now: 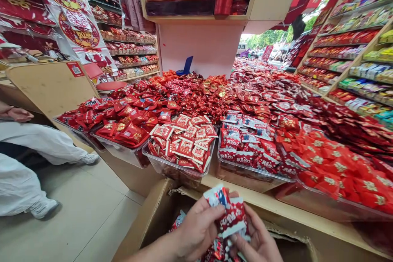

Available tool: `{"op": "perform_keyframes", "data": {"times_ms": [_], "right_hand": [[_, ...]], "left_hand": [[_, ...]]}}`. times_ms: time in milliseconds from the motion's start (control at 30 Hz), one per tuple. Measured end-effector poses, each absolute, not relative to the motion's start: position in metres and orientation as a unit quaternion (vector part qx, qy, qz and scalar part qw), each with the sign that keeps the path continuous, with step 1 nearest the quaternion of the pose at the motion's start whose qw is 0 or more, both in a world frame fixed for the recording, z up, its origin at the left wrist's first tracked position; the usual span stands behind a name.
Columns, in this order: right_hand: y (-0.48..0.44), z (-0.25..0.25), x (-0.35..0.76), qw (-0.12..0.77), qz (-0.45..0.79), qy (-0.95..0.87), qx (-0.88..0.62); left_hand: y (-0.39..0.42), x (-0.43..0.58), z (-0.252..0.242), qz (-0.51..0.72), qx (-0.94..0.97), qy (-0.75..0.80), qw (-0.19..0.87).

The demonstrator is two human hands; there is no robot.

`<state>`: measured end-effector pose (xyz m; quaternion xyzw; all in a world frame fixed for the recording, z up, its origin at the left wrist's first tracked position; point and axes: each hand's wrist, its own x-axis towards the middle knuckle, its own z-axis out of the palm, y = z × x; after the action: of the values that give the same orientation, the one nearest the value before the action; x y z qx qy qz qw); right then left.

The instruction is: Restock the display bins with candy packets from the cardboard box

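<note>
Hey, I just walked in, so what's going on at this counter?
Someone's left hand and right hand are holding small red-and-white packets over an open cardboard box, with more packets visible inside it. Just beyond, clear bins of mostly red packets line the counter's edge, one holding similar red-and-white ones. To the left, another person's legs in pale trousers are visible.

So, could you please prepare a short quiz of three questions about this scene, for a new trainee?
1. What do the left hand and the right hand hold above the cardboard box?
2. True or false: the cardboard box is sealed shut.
3. The other person's trousers are: a) black, b) red, c) white.

Key:
1. Small red-and-white packets.
2. False; its top is open.
3. c) white.
</note>
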<state>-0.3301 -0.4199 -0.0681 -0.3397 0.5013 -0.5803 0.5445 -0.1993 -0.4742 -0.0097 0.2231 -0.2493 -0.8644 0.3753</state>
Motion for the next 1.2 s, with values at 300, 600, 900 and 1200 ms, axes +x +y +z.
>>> {"op": "perform_keyframes", "data": {"times_ms": [300,600,900,1200], "right_hand": [[-0.447,-0.001,-0.359,0.487,-0.618,0.508,-0.351],[-0.440,-0.026,-0.350,0.391,-0.499,0.560,-0.534],[-0.463,0.047,-0.407,0.249,-0.532,0.598,-0.545],[-0.606,0.092,-0.482,0.199,-0.275,0.740,-0.581]], "left_hand": [[-0.510,-0.207,0.026,-0.811,0.260,-0.290,0.436],[-0.502,-0.212,-0.006,-0.672,0.396,-0.522,0.346],[-0.492,-0.192,-0.040,-0.787,0.316,-0.443,0.291],[-0.473,-0.180,-0.117,-0.839,0.264,-0.401,0.256]]}}
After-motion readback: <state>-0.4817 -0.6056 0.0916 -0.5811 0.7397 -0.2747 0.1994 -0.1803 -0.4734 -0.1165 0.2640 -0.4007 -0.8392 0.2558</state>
